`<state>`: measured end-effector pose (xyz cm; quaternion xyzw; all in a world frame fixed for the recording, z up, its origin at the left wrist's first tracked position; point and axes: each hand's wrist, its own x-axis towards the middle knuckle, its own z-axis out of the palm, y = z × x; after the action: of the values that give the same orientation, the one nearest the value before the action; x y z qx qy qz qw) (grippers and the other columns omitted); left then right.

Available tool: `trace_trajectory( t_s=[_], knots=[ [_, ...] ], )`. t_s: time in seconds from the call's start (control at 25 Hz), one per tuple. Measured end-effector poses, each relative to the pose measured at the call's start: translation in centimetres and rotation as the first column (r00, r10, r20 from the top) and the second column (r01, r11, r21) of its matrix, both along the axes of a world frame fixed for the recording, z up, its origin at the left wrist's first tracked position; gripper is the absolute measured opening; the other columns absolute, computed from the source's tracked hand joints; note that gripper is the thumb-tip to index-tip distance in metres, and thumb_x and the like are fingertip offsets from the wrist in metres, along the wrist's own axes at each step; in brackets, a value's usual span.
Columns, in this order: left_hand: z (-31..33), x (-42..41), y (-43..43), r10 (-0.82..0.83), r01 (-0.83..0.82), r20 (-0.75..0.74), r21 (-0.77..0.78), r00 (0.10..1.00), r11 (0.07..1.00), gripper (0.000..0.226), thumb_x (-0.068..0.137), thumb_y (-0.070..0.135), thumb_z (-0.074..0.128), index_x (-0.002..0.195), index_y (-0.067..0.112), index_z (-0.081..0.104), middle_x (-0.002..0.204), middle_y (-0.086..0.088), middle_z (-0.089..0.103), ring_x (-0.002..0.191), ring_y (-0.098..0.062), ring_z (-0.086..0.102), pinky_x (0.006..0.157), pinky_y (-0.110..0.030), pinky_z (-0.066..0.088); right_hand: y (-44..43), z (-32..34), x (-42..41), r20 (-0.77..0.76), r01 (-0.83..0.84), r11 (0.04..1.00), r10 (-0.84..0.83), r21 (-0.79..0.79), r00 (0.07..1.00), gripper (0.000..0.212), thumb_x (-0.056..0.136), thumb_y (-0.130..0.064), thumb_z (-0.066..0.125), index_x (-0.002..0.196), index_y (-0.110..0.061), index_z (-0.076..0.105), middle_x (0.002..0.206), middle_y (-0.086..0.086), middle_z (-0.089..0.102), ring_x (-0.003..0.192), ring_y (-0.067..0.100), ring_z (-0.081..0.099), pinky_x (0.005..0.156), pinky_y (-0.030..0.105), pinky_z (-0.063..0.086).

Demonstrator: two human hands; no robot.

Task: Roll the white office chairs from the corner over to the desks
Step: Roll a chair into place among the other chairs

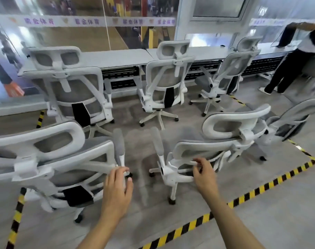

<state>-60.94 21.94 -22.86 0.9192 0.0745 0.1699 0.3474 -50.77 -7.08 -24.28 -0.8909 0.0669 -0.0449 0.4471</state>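
Two white office chairs with grey mesh stand close in front of me. My left hand [117, 184] curls around the armrest post of the near-left chair [45, 159]. My right hand [203, 172] pinches a white bar of the back frame of the near-right chair [221, 141]. Three more white chairs [72, 90] [164, 81] [226, 72] face the long white desks [117, 57] along the glass wall. Another chair [296, 117] stands at the right edge, blurred.
Yellow-and-black tape [242, 196] marks a rectangle on the grey floor around the chairs. A person [295, 63] in dark trousers stands at the desks on the far right. A strip of open floor runs between the two near chairs.
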Motion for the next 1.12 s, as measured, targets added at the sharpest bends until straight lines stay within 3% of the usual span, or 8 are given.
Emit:
trace_trajectory(
  t_s=[0.2, 0.32, 0.48, 0.6, 0.68, 0.84, 1.12],
  knots=[
    [1.5, 5.8, -15.0, -0.185, 0.190, -0.065, 0.081, 0.981, 0.979, 0.036, 0.098, 0.043, 0.036, 0.129, 0.030, 0.050, 0.130, 0.010, 0.050, 0.116, -0.014, 0.048, 0.101, -0.033, 0.041, -15.6, 2.8, 2.4, 0.026, 0.126, 0.992, -0.126, 0.004, 0.992, 0.025, 0.100, -0.021, 0.051, 0.123, -0.023, 0.059, 0.117, -0.003, 0.058, 0.111, 0.017, 0.055, 0.094, 0.038, 0.049],
    [1.5, 10.2, -20.6, -0.227, 0.241, -0.113, 0.132, 0.967, 0.961, 0.045, 0.101, 0.050, 0.028, 0.140, 0.034, 0.043, 0.141, 0.010, 0.046, 0.129, -0.015, 0.043, 0.109, -0.038, 0.038, -21.3, 4.1, 6.1, 0.095, 0.139, 0.990, -0.136, -0.028, 0.986, 0.028, 0.099, -0.019, 0.051, 0.127, -0.020, 0.056, 0.119, -0.003, 0.054, 0.113, 0.021, 0.054, 0.097, 0.043, 0.048],
    [-0.1, 16.4, -26.1, -0.177, 0.235, -0.232, 0.253, 0.956, 0.939, 0.061, 0.099, 0.059, 0.006, 0.152, 0.035, 0.027, 0.163, 0.002, 0.023, 0.152, -0.023, 0.014, 0.123, -0.046, 0.016, -27.3, 4.2, 14.2, 0.146, 0.107, 0.953, -0.067, -0.282, 0.987, 0.039, 0.100, -0.022, 0.049, 0.138, -0.015, 0.049, 0.131, 0.011, 0.055, 0.123, 0.033, 0.049, 0.103, 0.050, 0.041],
    [-1.9, 20.5, -28.1, -0.067, 0.143, -0.234, 0.324, 0.970, 0.935, 0.067, 0.100, 0.063, 0.004, 0.146, 0.029, 0.038, 0.162, -0.004, 0.024, 0.154, -0.029, 0.003, 0.124, -0.051, 0.001, -30.4, 2.1, 19.8, 0.055, -0.053, 0.870, 0.091, -0.491, 0.994, 0.048, 0.099, -0.044, 0.037, 0.134, -0.014, 0.052, 0.141, 0.013, 0.054, 0.133, 0.036, 0.046, 0.108, 0.053, 0.038],
    [-2.2, 23.1, -28.4, -0.039, 0.111, -0.228, 0.313, 0.973, 0.943, 0.064, 0.101, 0.063, 0.011, 0.137, 0.025, 0.047, 0.157, -0.006, 0.030, 0.153, -0.030, 0.006, 0.124, -0.051, -0.003, -31.8, 0.8, 22.3, 0.064, -0.099, 0.844, 0.156, -0.527, 0.986, 0.058, 0.096, -0.058, 0.029, 0.126, -0.015, 0.054, 0.140, 0.011, 0.054, 0.138, 0.032, 0.041, 0.113, 0.052, 0.035],
    [-2.2, 27.8, -28.6, -0.004, 0.077, -0.207, 0.345, 0.978, 0.935, 0.062, 0.102, 0.061, 0.016, 0.128, 0.019, 0.055, 0.147, -0.008, 0.043, 0.149, -0.033, 0.022, 0.123, -0.049, 0.000, -32.3, 0.0, 26.5, 0.101, -0.144, 0.887, 0.208, -0.438, 0.973, 0.048, 0.101, -0.051, 0.041, 0.127, -0.013, 0.053, 0.140, 0.010, 0.050, 0.145, 0.028, 0.031, 0.120, 0.049, 0.028],
    [-0.4, 37.8, -30.1, -0.005, 0.116, -0.307, 0.346, 0.952, 0.931, 0.057, 0.098, 0.065, 0.017, 0.132, 0.029, 0.046, 0.131, 0.002, 0.046, 0.133, -0.023, 0.036, 0.125, -0.045, 0.006, -34.7, 1.2, 38.1, -0.005, -0.290, 0.870, 0.315, -0.400, 0.949, 0.062, 0.094, -0.062, 0.036, 0.128, -0.013, 0.051, 0.138, 0.009, 0.048, 0.146, 0.029, 0.027, 0.121, 0.047, 0.024]
  ],
)
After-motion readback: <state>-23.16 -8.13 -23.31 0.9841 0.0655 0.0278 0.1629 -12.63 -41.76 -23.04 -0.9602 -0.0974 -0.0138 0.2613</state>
